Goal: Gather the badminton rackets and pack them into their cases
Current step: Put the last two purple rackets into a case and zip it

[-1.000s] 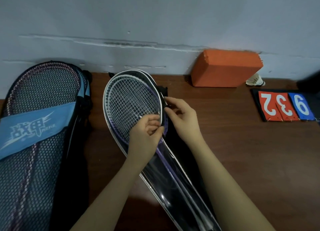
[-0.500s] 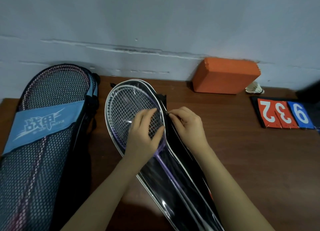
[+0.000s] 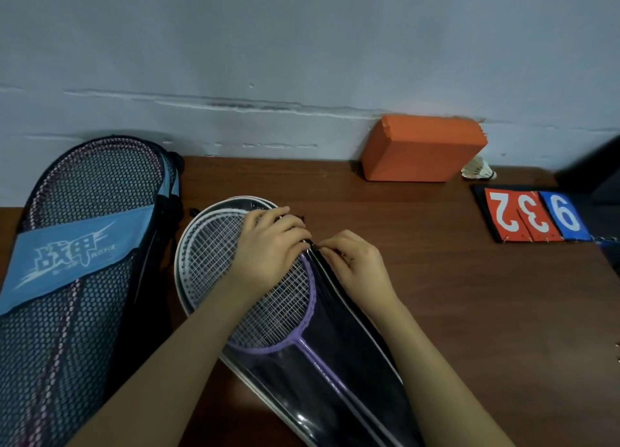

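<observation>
A brown table (image 3: 469, 295) stands against a pale grey wall (image 3: 302, 44). In the middle of it lies a clear case (image 3: 335, 396) with a purple racket (image 3: 285, 312) inside, its head toward the wall and its shaft running back under the forearms. The left hand (image 3: 268, 248) lies on top of the case over the racket strings, fingers curled at the case's edge; whether they pinch it I cannot tell. Touching its fingertips on the right, the right hand (image 3: 352, 262) pinches something small at the dark zipper edge (image 3: 322, 272) of the case, too small to make out. Well to the left of the left hand lies a mesh case (image 3: 67, 312) with a blue band and a pink-framed racket (image 3: 50, 191) showing through the mesh. Beyond the right hand, against the wall, sits an orange block (image 3: 422, 148), with a shuttlecock (image 3: 476, 169) just beside it. Farther right of the right hand lies a scoreboard (image 3: 533, 216) showing 2, 3 and 9.
</observation>
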The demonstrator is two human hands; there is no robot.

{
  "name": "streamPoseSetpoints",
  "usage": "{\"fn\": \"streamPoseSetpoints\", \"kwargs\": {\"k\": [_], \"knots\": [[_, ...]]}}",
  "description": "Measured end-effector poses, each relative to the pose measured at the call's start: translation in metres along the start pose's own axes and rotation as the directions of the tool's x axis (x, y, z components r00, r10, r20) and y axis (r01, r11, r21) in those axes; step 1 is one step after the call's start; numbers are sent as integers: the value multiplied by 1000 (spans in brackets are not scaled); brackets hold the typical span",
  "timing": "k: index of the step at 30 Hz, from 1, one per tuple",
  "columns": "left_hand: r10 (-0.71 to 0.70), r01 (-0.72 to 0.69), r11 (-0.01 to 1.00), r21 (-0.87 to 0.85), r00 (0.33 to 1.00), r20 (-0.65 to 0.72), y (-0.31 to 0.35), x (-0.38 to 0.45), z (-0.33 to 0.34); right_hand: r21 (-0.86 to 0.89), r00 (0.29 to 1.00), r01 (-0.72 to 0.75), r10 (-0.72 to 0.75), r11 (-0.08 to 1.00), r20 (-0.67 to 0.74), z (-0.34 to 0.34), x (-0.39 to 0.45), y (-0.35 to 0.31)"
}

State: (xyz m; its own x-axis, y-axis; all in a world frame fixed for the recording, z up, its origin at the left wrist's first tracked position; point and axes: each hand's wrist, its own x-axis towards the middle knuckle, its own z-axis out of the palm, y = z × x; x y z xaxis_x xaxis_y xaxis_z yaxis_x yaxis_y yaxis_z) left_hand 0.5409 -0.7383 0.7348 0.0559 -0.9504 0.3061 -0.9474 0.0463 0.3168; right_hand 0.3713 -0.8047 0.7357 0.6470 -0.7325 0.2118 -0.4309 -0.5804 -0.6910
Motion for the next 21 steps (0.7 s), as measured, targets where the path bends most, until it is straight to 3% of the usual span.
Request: {"fn": "streamPoseSetpoints", "kwargs": {"k": [6, 10, 16, 21], "knots": [[106, -98, 990, 103, 992, -75, -7, -6, 20, -268, 998, 36, -21, 963, 57, -1, -15, 8], [97, -93, 987, 128, 995, -23, -8, -7, 28, -361, 993, -3, 45, 933, 107, -4, -35, 24], [33, -42, 979, 199, 998, 45, -12, -9, 36, -307, 973, -102, 159, 946, 168, -13, -72, 40], [-140, 129, 977, 169, 989, 52, 13, -18, 33, -218, 979, -84, 121, 972, 165, -21, -84, 38]]}}
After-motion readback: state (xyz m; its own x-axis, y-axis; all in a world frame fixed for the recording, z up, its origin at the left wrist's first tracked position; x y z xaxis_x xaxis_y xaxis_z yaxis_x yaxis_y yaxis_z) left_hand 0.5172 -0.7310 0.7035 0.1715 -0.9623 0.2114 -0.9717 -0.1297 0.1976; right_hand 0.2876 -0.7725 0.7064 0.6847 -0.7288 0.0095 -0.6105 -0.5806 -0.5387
